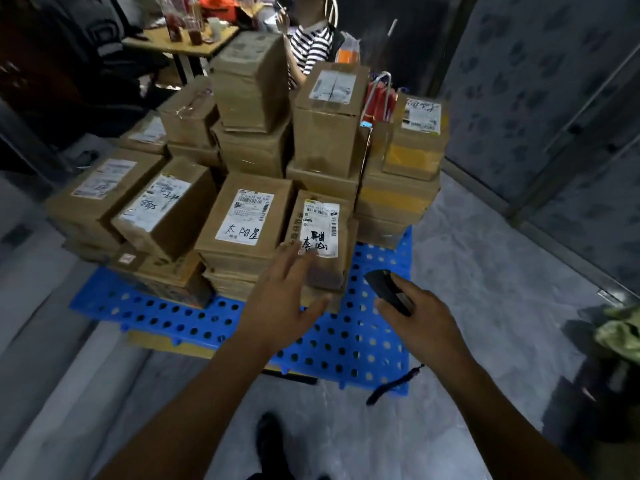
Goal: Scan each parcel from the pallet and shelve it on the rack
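Note:
Several brown cardboard parcels with white labels are stacked on a blue perforated pallet [194, 318]. At the front stands a narrow parcel [320, 230] with black handwriting on its label. My left hand [284, 299] reaches toward it with fingers spread, the fingertips at the label's lower edge. My right hand [422, 317] holds a black handheld scanner [386, 289] to the right of that parcel, over the pallet. A black wrist strap [394, 384] hangs below my right forearm. The rack is out of view.
A person in a striped shirt [308, 46] sits behind the stack by a wooden table [180, 39] with bottles. A patterned wall and glass door [554, 116] run along the right. A dark bin with green cloth [620, 337] stands at right. My shoe [270, 441] is on the grey floor.

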The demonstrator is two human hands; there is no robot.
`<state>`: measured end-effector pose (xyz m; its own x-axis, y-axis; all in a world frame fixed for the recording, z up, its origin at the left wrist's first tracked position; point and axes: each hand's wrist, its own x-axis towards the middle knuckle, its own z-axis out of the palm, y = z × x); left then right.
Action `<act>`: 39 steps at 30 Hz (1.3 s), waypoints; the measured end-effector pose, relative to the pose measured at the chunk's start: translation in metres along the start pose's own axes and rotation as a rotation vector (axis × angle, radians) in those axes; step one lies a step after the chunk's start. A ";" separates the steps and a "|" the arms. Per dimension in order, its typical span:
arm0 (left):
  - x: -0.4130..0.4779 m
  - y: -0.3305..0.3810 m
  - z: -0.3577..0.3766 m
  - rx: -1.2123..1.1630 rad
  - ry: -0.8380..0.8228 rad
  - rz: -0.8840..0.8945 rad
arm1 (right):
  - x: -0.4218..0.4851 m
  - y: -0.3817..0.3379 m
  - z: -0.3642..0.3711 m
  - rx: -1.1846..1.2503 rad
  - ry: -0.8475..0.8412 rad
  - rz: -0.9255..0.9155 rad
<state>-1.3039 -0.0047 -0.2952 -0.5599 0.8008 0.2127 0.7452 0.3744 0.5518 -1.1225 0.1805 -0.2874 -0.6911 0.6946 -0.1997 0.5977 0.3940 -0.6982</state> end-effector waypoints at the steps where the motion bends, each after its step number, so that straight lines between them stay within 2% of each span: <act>1: 0.014 -0.004 0.005 0.053 -0.016 0.006 | 0.009 0.001 0.002 0.010 0.009 -0.002; 6: 0.047 -0.014 0.035 0.259 -0.056 -0.001 | 0.050 -0.003 0.003 0.002 0.024 -0.010; 10: 0.050 -0.016 0.049 0.233 -0.018 0.003 | 0.079 -0.012 -0.023 -0.161 -0.087 -0.074; 16: 0.052 -0.016 0.058 0.169 -0.073 -0.053 | 0.113 -0.039 -0.069 -0.523 -0.401 -0.195; 21: 0.047 -0.007 0.067 0.157 -0.057 -0.106 | 0.140 -0.058 -0.096 -0.686 -0.446 -0.247; 28: 0.041 0.019 0.079 0.176 -0.020 -0.250 | 0.132 -0.043 -0.116 -0.847 -0.521 -0.400; 33: 0.032 0.036 0.085 0.184 0.002 -0.334 | 0.127 -0.017 -0.123 -0.822 -0.447 -0.475; 36: 0.022 0.051 0.085 0.147 0.059 -0.348 | 0.129 0.005 -0.119 -0.580 -0.361 -0.386; 39: 0.005 0.070 0.086 0.082 0.109 -0.347 | 0.121 0.026 -0.107 -0.383 -0.422 -0.307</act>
<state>-1.2231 0.0657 -0.3247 -0.8161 0.5671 0.1111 0.5285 0.6546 0.5405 -1.1470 0.3394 -0.2563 -0.9074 0.2509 -0.3373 0.3964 0.7779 -0.4876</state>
